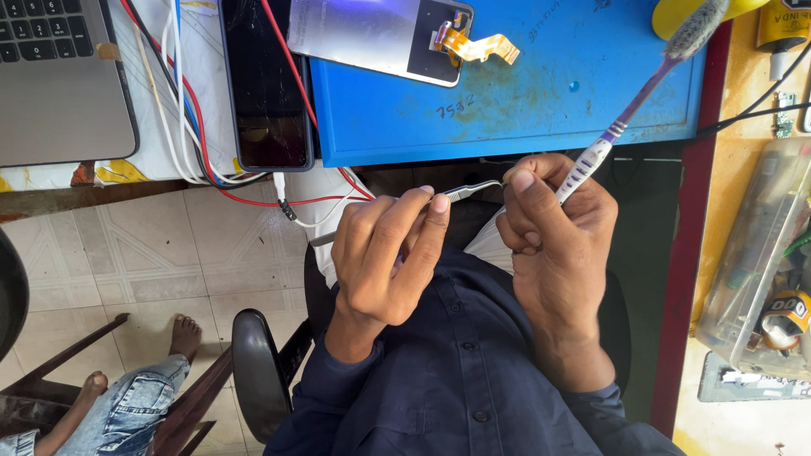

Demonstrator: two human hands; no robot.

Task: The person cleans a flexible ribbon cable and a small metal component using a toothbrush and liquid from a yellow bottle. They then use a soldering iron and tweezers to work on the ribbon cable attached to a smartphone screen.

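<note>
Pale floor tiles [169,253] show below a cluttered repair bench, seen from above the seated person. At far left sits a grey laptop [59,84], and beside it white and red cables [190,127] trail past a dark phone [269,84] lying face up. Next comes a blue work mat [524,110], stained in the middle, with a detached phone screen [372,34] and its orange ribbon cable [477,46] resting on its top edge.

In front of the mat, above the person's dark blue shirt [448,380], the left hand [384,262] pinches metal tweezers [473,191] between thumb and fingertips; the tips point right and meet the right hand [553,236]. That hand's thumb and forefinger are pressed together on something too small to make out, while its other fingers curl around a purple and white toothbrush [625,118], whose worn bristles rise over the mat's right corner.

Doing this well seems to call for steady wrists, a light squeeze on the tweezers, and both hands kept close together.

At far right stands a yellow shelf with a clear plastic box [760,253]. Another person's bare feet [182,333] rest at lower left.
</note>
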